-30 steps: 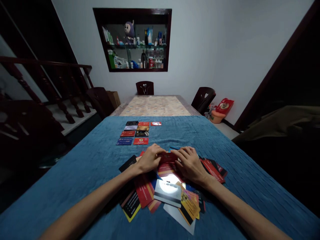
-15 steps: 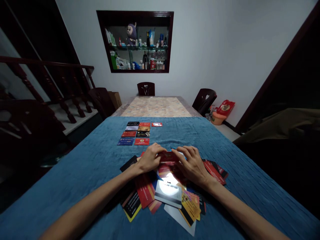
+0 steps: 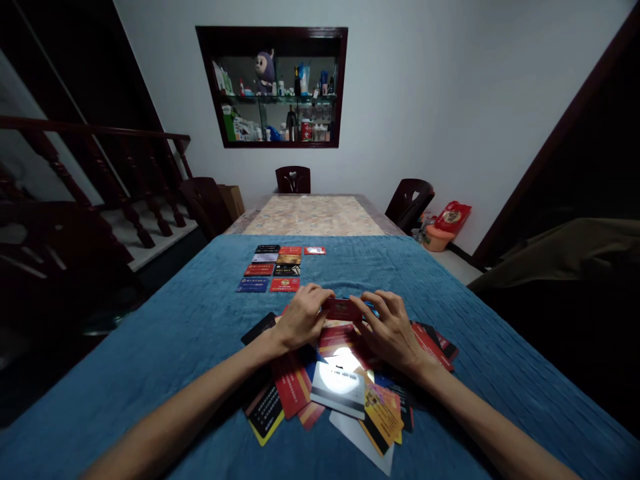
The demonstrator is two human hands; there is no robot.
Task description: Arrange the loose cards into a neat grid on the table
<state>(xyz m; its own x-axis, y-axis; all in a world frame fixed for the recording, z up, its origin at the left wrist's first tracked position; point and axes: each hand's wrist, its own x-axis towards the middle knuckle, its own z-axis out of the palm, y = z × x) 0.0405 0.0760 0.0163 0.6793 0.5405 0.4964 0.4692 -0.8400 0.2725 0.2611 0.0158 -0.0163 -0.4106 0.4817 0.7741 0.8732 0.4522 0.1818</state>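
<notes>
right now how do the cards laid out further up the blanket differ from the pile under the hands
The laid-out cards sit flat in tidy rows, edges aligned, none overlapping; the pile is a loose heap with cards overlapping at all angles. No hand touches the rows, while the left hand and right hand rest over the pile, together holding a red card. Both lie on the blue blanket.

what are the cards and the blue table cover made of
Cards: apparently glossy plastic; one pale card throws back a bright glare spot, and their edges lie flat and stiff. Blue cover: soft woven or knitted fabric, matte, with fine ribbed lines and no shine.
</notes>
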